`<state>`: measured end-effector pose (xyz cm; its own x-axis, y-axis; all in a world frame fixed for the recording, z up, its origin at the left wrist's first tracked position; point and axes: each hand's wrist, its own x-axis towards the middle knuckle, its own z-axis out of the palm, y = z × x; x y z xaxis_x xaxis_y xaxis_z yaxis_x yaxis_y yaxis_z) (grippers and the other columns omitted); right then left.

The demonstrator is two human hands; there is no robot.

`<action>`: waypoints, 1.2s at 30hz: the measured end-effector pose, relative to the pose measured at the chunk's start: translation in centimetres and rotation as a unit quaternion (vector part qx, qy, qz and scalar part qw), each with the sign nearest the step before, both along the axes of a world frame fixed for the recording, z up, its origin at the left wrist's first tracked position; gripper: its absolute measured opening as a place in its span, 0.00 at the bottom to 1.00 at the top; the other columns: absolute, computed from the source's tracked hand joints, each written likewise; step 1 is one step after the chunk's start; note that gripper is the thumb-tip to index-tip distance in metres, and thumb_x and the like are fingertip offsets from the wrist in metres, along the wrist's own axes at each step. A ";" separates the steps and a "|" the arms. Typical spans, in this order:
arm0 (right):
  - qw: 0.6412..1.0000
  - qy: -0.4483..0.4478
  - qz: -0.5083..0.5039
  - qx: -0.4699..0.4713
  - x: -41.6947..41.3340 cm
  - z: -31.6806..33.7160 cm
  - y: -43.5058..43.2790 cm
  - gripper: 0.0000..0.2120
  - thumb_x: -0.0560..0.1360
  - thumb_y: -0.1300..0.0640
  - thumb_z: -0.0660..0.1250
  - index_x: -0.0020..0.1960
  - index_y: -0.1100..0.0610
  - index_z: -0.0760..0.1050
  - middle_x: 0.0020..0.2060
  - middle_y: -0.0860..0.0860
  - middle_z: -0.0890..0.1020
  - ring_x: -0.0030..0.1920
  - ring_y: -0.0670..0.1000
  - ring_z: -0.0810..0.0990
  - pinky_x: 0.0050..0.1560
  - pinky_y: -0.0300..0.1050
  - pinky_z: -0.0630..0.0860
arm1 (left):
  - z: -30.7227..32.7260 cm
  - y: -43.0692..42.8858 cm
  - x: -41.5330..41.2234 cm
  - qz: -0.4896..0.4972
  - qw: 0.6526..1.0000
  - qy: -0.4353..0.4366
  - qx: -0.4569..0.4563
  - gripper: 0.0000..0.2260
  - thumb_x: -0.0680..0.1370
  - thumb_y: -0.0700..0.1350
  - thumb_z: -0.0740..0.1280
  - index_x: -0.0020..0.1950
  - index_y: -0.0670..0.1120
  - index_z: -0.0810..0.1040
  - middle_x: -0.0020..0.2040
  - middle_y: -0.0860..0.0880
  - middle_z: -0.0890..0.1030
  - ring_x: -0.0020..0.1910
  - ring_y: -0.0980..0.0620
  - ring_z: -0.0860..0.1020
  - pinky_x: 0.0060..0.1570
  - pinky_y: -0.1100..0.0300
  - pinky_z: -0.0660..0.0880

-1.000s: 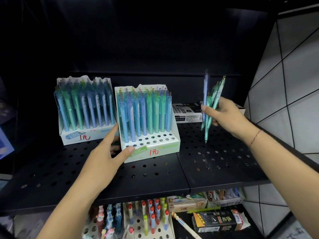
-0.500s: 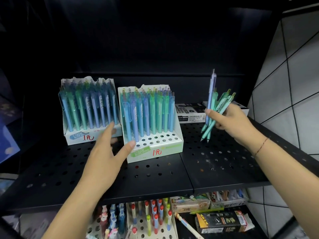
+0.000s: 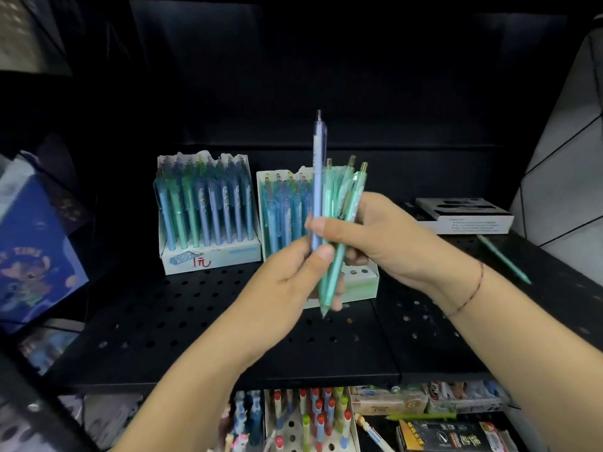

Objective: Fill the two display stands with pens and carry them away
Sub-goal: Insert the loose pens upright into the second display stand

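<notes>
Left hand [image 3: 290, 278] and right hand [image 3: 381, 236] curl fingers round pens [image 3: 341, 197], hiding the right stand's [image 3: 360, 287] front; right, a loose pen [image 3: 502, 263], perhaps green, lies by a box [image 3: 463, 218].

On the shelf [image 3: 195, 321] before you, the left display stand [image 3: 228, 252] carried a blue tag [image 3: 183, 258] on its front reading "COLOR BLOCKING", and beside it a red handwritten price, "1元". The pens [image 3: 205, 207] standing in it wore white stickers with print too fine to read. The front of the right display stand [image 3: 360, 283] was mostly hidden, so nothing could be read there. At your far left, a blue box [image 3: 39, 243] with a cartoon creature bore the word "TIME". A white box [image 3: 470, 221] at the back right and a black box [image 3: 447, 435] lower down had lettering too blurred to make out.
</notes>
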<state>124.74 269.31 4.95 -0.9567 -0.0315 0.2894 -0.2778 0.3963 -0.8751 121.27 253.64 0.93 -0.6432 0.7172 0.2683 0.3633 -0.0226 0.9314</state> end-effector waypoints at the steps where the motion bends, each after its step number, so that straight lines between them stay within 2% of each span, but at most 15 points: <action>1: 1.000 -0.012 0.005 0.012 -0.3 0.1 -0.1 0.19 0.76 0.53 0.68 0.42 0.72 0.73 0.30 0.57 0.70 0.28 0.50 0.66 0.27 0.38 0.64 | -0.3 -0.2 -0.3 0.006 1.000 0.002 -0.008 0.13 0.78 0.54 0.56 0.52 0.50 0.78 0.39 0.51 0.81 0.40 0.51 0.81 0.54 0.53 0.78; 3: 0.999 -0.033 0.014 0.032 -0.9 0.1 -0.3 0.20 0.76 0.53 0.68 0.44 0.72 0.73 0.29 0.56 0.68 0.27 0.49 0.64 0.27 0.37 0.63 | -0.8 -0.4 -0.7 0.034 0.999 0.014 -0.016 0.14 0.76 0.58 0.56 0.49 0.53 0.78 0.39 0.51 0.80 0.39 0.49 0.81 0.55 0.47 0.77; 5: 0.998 -0.049 0.023 0.040 -1.4 0.1 -0.5 0.19 0.76 0.53 0.67 0.48 0.71 0.73 0.28 0.52 0.68 0.27 0.47 0.64 0.27 0.36 0.64 | -1.3 -0.4 -1.0 0.070 0.996 0.046 -0.026 0.15 0.75 0.60 0.55 0.50 0.55 0.77 0.42 0.47 0.80 0.42 0.44 0.80 0.54 0.44 0.76; 7: 0.996 -0.057 0.033 0.051 -2.0 0.3 -0.6 0.19 0.76 0.52 0.67 0.52 0.70 0.74 0.27 0.48 0.69 0.28 0.46 0.65 0.28 0.36 0.65 | -1.5 -0.4 -1.1 0.097 0.992 0.071 -0.032 0.14 0.78 0.58 0.53 0.54 0.55 0.75 0.46 0.48 0.80 0.43 0.46 0.80 0.53 0.47 0.77; 9: 0.996 -0.053 0.036 0.060 -2.3 0.6 -0.6 0.15 0.76 0.51 0.66 0.51 0.65 0.76 0.27 0.46 0.72 0.29 0.45 0.68 0.30 0.36 0.68 | -1.8 -0.4 -1.3 0.113 0.991 0.067 -0.023 0.12 0.81 0.55 0.52 0.55 0.56 0.74 0.45 0.50 0.79 0.38 0.52 0.80 0.49 0.54 0.78; 12: 0.998 -0.032 0.035 0.052 -2.7 1.2 -0.4 0.09 0.78 0.54 0.64 0.49 0.59 0.77 0.32 0.47 0.74 0.31 0.44 0.70 0.31 0.36 0.71 | -2.3 -0.5 -1.7 0.140 0.988 0.064 -0.007 0.13 0.80 0.55 0.51 0.50 0.52 0.73 0.35 0.53 0.72 0.32 0.56 0.75 0.41 0.62 0.76; 14: 0.999 -0.017 0.015 0.024 -2.8 1.6 0.1 0.07 0.78 0.55 0.64 0.52 0.58 0.77 0.36 0.50 0.74 0.31 0.44 0.71 0.31 0.35 0.72 | -2.7 -0.9 -2.1 0.159 0.986 0.052 0.011 0.15 0.78 0.58 0.51 0.48 0.51 0.73 0.33 0.55 0.70 0.32 0.56 0.73 0.39 0.65 0.75; 16: 1.000 0.016 -0.027 0.000 -3.1 1.8 0.7 0.07 0.77 0.56 0.65 0.54 0.55 0.76 0.37 0.51 0.75 0.31 0.44 0.73 0.31 0.37 0.72 | -3.0 -1.4 -2.5 0.181 0.982 0.048 0.024 0.17 0.76 0.59 0.51 0.48 0.51 0.73 0.32 0.54 0.69 0.31 0.54 0.71 0.40 0.63 0.75; 21: 0.978 0.115 -0.146 0.093 -4.0 0.3 0.5 0.14 0.72 0.55 0.73 0.53 0.47 0.71 0.37 0.52 0.79 0.30 0.50 0.77 0.32 0.47 0.79 | -4.2 -2.1 -3.0 0.209 0.975 0.040 0.061 0.17 0.78 0.58 0.51 0.50 0.50 0.74 0.32 0.51 0.69 0.30 0.53 0.69 0.39 0.52 0.73; 24: 0.967 0.126 -0.160 0.151 -4.2 -0.9 -0.4 0.19 0.71 0.52 0.74 0.55 0.44 0.68 0.37 0.52 0.81 0.32 0.50 0.79 0.37 0.49 0.80 | -4.3 -2.0 -2.8 0.203 0.975 0.024 0.085 0.16 0.78 0.57 0.52 0.50 0.49 0.74 0.32 0.50 0.67 0.29 0.52 0.66 0.35 0.54 0.69; 29: 0.954 0.105 -0.156 0.232 -4.5 -1.9 -0.9 0.23 0.71 0.49 0.73 0.57 0.41 0.62 0.37 0.55 0.81 0.32 0.53 0.80 0.38 0.53 0.79 | -4.2 -1.7 -2.7 0.195 0.976 0.007 0.097 0.16 0.77 0.57 0.53 0.49 0.48 0.74 0.32 0.51 0.66 0.30 0.51 0.64 0.32 0.52 0.66; 33: 0.956 0.114 -0.146 0.227 -4.4 -2.2 -1.0 0.24 0.72 0.49 0.72 0.58 0.39 0.59 0.34 0.51 0.78 0.33 0.49 0.80 0.39 0.49 0.79 | -4.2 -1.7 -2.6 0.192 0.977 0.008 0.091 0.16 0.77 0.57 0.53 0.50 0.48 0.74 0.33 0.49 0.66 0.30 0.50 0.63 0.33 0.54 0.66; 36: 0.958 0.145 -0.135 0.207 -4.2 -2.5 -0.9 0.27 0.75 0.52 0.69 0.65 0.40 0.57 0.34 0.48 0.76 0.32 0.47 0.80 0.39 0.49 0.79 | -4.3 -1.8 -2.5 0.191 0.978 0.014 0.085 0.16 0.77 0.57 0.53 0.49 0.48 0.74 0.32 0.49 0.65 0.31 0.49 0.63 0.33 0.53 0.66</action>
